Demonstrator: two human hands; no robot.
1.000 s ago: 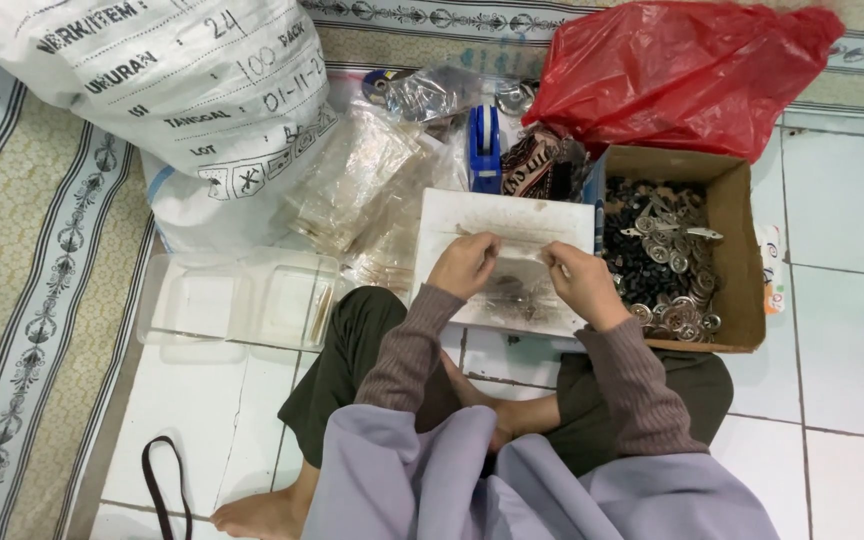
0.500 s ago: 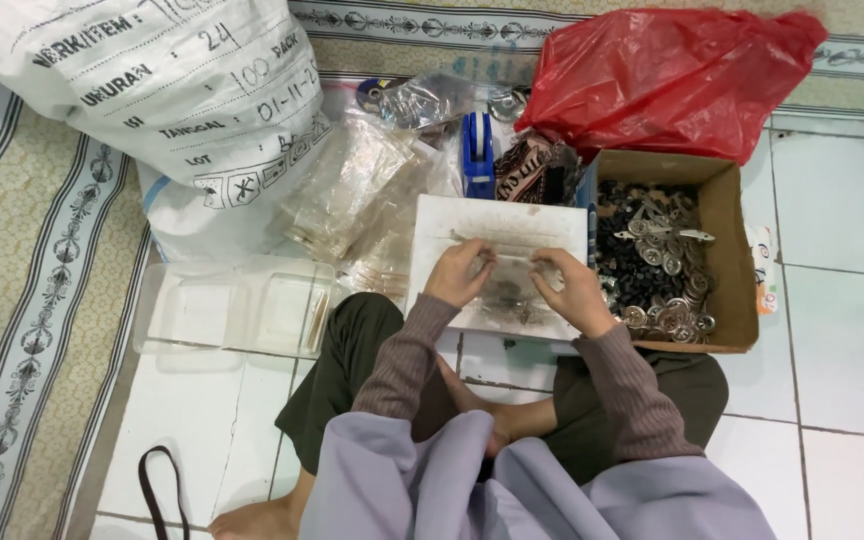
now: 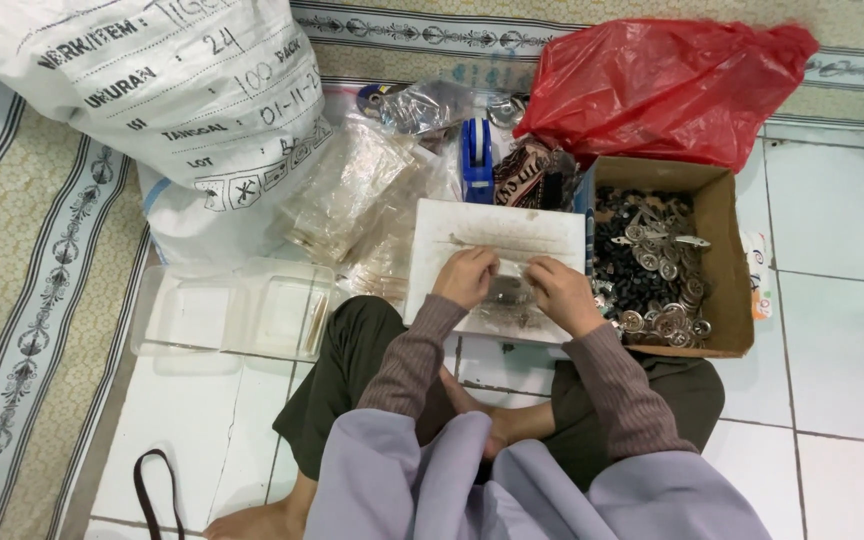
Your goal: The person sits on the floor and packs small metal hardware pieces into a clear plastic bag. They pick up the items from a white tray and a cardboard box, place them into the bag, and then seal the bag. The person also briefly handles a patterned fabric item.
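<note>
Left hand: I am seeing the left hand resting on the white board, fingers curled and pinching the left edge of a small clear packet; I cannot tell how tightly.
Right hand: the right hand is sitting at the packet's three o'clock side, fingers bent down on its other edge, seemingly pinching it; the fingertips are hidden.
Packet: it is lying on the board's near half, between both hands, dark small pieces showing inside. Holding it from both ends is probably keeping it flat.
Board: it is bridging the lap and the tiled floor, serving as a work surface close to the body.
Cardboard box: standing just at the board's three o'clock, touching it, holding dark and silvery metal parts; it is placed within easy reach of the right hand.
Clear bags: heaped at the board's ten o'clock, near the left hand.
Blue tape dispenser: standing upright at twelve o'clock, beyond the board.
Red plastic bag: lying at one o'clock, behind the box.
White sack: leaning at ten o'clock, well apart.
Clear tray: lying at nine o'clock, beside the knee.
</note>
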